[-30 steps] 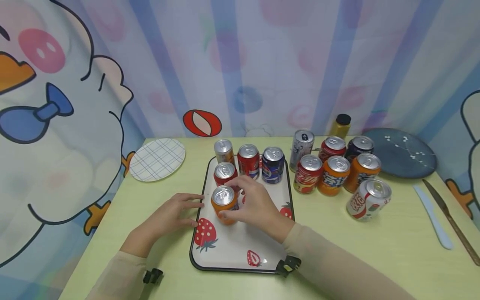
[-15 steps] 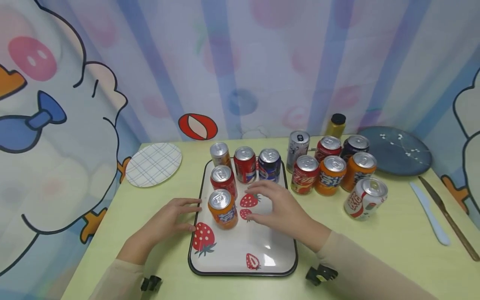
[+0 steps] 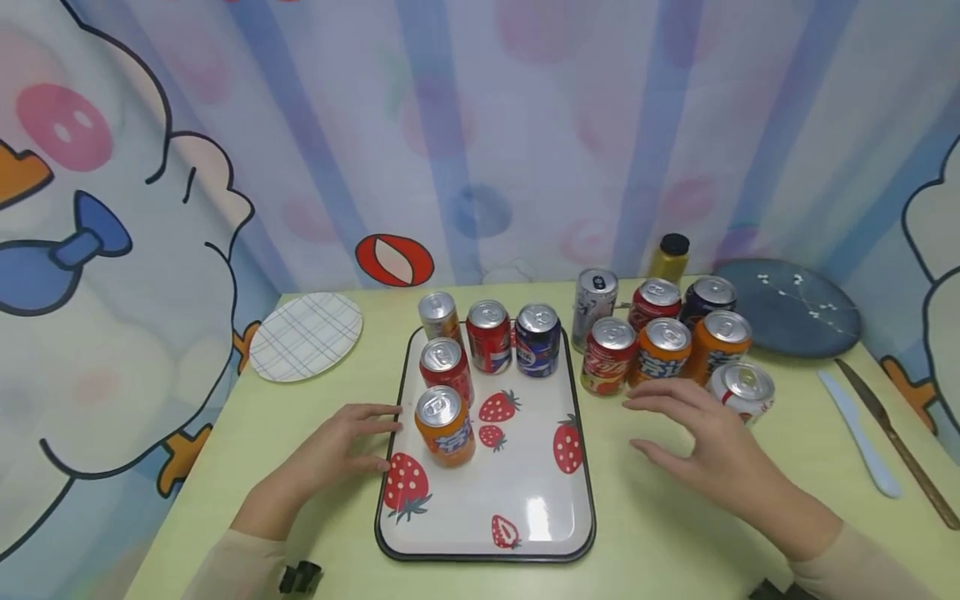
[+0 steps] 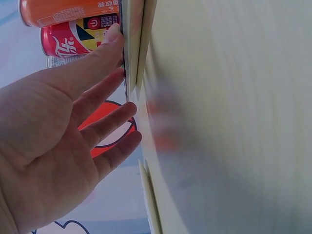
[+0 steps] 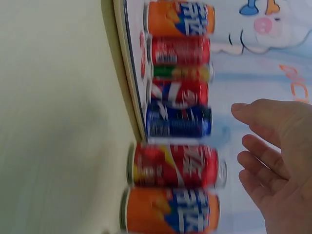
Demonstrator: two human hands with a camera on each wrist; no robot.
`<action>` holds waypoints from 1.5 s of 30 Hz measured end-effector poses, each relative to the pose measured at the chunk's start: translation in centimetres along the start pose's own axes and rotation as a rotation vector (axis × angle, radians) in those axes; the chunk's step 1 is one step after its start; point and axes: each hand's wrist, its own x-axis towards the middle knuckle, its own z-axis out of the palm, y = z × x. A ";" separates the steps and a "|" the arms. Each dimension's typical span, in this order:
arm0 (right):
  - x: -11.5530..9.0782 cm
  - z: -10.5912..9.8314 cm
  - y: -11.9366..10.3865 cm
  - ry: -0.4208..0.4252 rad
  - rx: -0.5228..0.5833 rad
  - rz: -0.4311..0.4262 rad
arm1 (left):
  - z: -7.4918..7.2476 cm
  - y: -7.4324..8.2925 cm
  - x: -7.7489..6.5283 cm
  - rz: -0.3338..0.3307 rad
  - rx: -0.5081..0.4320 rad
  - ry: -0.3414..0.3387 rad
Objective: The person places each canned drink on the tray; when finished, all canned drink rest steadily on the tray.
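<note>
Along the left edge of the strawberry-printed tray (image 3: 495, 492), left hand (image 3: 330, 450) with fingers apart. Grips nothing. Between fingertips and rim, touching or just short of it: cannot tell from either view. To the right of the tray, over the table (image 3: 622, 533), right hand (image 3: 708, 442), thumb and fingers likewise apart. Holds nothing.

On the tray's left side, upright with lid up: near orange can (image 3: 446, 425), with near red can (image 3: 447, 371) just beyond. Toward the far edge, from left to right: small gold can (image 3: 438, 313), far red can (image 3: 489, 337) and blue can (image 3: 537, 340).

Only from the left wrist: printed side of the near red can, with white lettering and a code square, plus the left palm. Only from the right wrist: low side-on row of cans, with green-and-yellow can (image 5: 180, 73) between red ones; cannot match with certainty to any in the head view.

Partly hidden: white can (image 3: 742, 386) behind the right hand, yellow bottle (image 3: 666, 265) behind cans to the right, left part of dark plate (image 3: 802, 312) likewise. Cut off: near orange can, at the top of the left wrist view. Blurred: lettering in the right wrist view.
</note>
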 end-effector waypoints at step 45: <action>-4.5 -4.1 5.8 0.117 0.059 0.589 | -0.2 0.4 -0.1 -0.002 0.028 0.002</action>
